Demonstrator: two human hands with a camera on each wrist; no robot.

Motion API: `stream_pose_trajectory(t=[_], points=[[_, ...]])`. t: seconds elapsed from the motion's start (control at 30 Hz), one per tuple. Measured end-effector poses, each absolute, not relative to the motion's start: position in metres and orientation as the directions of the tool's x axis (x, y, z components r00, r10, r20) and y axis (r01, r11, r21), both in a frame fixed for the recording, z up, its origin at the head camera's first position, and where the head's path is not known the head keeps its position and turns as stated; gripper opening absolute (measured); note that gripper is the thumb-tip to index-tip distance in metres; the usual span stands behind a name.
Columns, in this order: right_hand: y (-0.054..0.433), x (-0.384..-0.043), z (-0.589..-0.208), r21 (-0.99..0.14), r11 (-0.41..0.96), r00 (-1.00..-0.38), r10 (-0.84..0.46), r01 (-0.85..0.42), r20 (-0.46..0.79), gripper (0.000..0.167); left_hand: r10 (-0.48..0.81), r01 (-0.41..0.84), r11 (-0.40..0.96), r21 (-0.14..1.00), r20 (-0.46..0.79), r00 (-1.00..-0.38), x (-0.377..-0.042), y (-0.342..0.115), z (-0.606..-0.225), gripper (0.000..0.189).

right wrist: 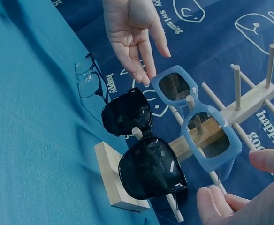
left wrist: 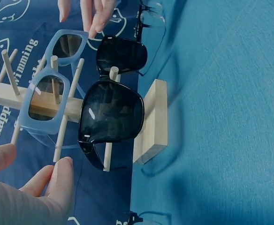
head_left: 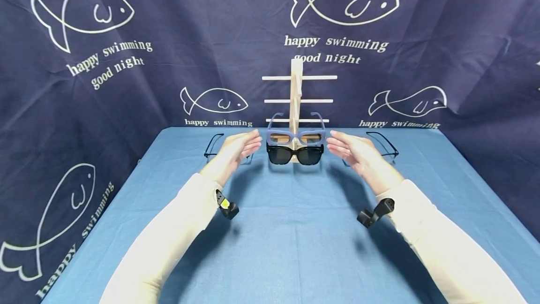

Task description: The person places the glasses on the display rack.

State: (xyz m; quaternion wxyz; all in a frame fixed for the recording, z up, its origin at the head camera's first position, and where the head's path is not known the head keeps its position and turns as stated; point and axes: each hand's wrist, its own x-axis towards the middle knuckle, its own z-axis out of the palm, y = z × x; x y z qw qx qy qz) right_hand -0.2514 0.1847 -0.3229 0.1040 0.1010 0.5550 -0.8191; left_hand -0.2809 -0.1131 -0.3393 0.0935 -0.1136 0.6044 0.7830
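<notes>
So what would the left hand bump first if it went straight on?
Probably the wooden peg by its fingers, or the blue glasses beside it; depth is hard to judge.

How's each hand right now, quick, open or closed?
Left hand: open, holding nothing, beside the blue glasses.
Right hand: open, holding nothing, on their other side.

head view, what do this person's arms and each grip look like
The left sleeve and right sleeve are long and off-white. A black left wrist camera, marked with a yellow patch, and a black right wrist camera sit near their ends. The left grip and right grip are ungloved.
</notes>
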Motion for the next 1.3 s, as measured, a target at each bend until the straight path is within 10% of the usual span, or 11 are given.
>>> stream_pose_trajectory(t=[0.3,1.3], points=[[0.183,-0.243,-0.325,-0.881,-0.379,-0.959,-0.071,0.282,-0.276,0.003,0.015,-0.269,-0.257,0.928,-0.274,-0.961,-0.278,-0.118,-0.34,0.043],[0.163,-0.218,-0.333,-0.9,-0.317,-0.952,-0.162,0.298,-0.258,0.02,0.031,-0.293,-0.15,0.944,-0.292,-0.956,-0.271,-0.147,-0.356,0.046]])
